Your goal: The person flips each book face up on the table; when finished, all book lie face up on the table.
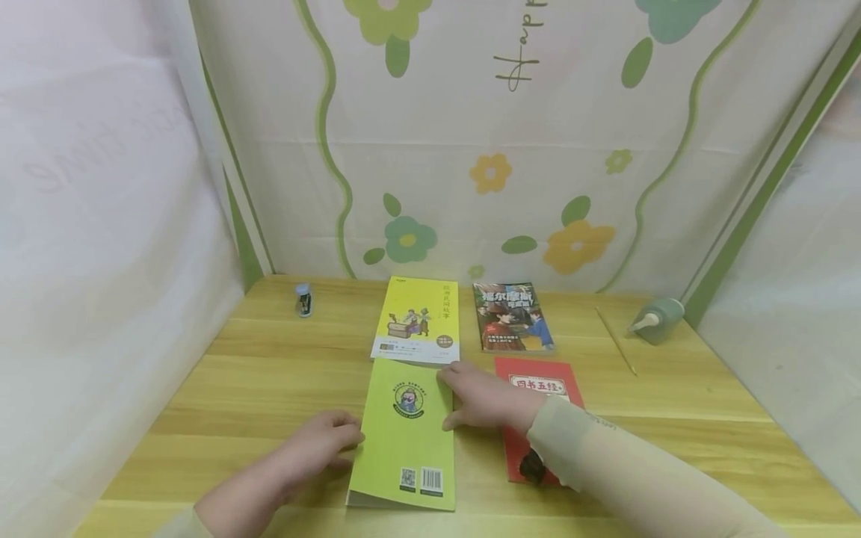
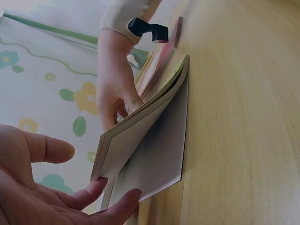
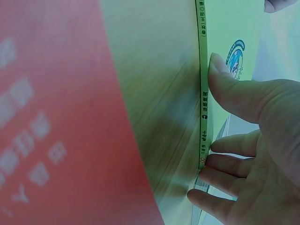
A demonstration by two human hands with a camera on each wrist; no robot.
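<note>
A lime-green book point(image 1: 406, 441) lies back cover up near the front of the table, a round emblem and barcodes on it. My left hand point(image 1: 316, 452) is at its left edge. In the left wrist view, two fingertips point(image 2: 126, 201) touch the lifted cover and pages, with the thumb held apart. On the other side, my right hand point(image 1: 487, 396) has its fingers spread along the spine point(image 3: 204, 93). Its thumb lies over the cover near the emblem, and its fingertips are by the book's top corner. Neither hand is curled round the book.
A yellow book point(image 1: 417, 317) sits just behind the green one. Right of it is a dark illustrated book point(image 1: 514, 317). A red book point(image 1: 558, 373) lies partly under my right forearm. Farther out are a small blue-capped jar point(image 1: 304, 300), a thin stick point(image 1: 615, 340) and a squeeze bottle point(image 1: 659, 321).
</note>
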